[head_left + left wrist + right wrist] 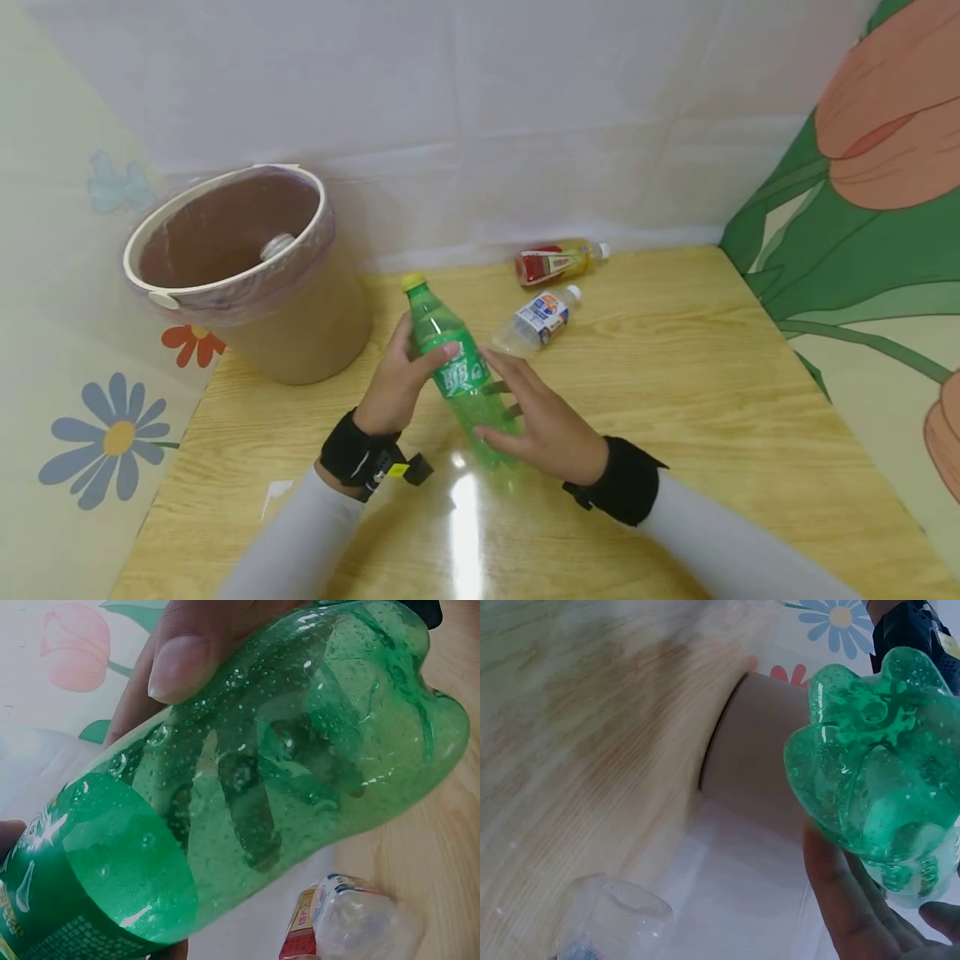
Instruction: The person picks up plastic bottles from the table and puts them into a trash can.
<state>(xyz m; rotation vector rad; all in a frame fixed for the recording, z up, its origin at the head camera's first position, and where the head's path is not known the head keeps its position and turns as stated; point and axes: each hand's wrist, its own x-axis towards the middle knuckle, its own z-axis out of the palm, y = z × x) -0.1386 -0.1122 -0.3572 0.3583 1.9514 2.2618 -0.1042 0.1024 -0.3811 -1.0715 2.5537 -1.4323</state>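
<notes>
A green see-through plastic soda bottle (pixel 437 321) with a yellow cap is held tilted over the table, cap end up and away from me. My left hand (pixel 390 387) grips it at the label, thumb across the front. Around its lower half is my right hand (pixel 558 429), thumb on the near side and fingers behind. Those fingers show dimly through the green wall of the bottle (pixel 135 870) in the left wrist view, where droplets cling inside. From the right wrist, the lobed base of the bottle (pixel 877 750) faces the camera.
At the left stands a brown bin (pixel 307 325) with a white rim and plastic liner; a clear bottle (pixel 277 245) shows inside. On the table lie a clear bottle (pixel 543 317) with a white-and-blue label and a red-and-yellow bottle (pixel 558 262). A white scrap (pixel 277 490) lies near the left edge.
</notes>
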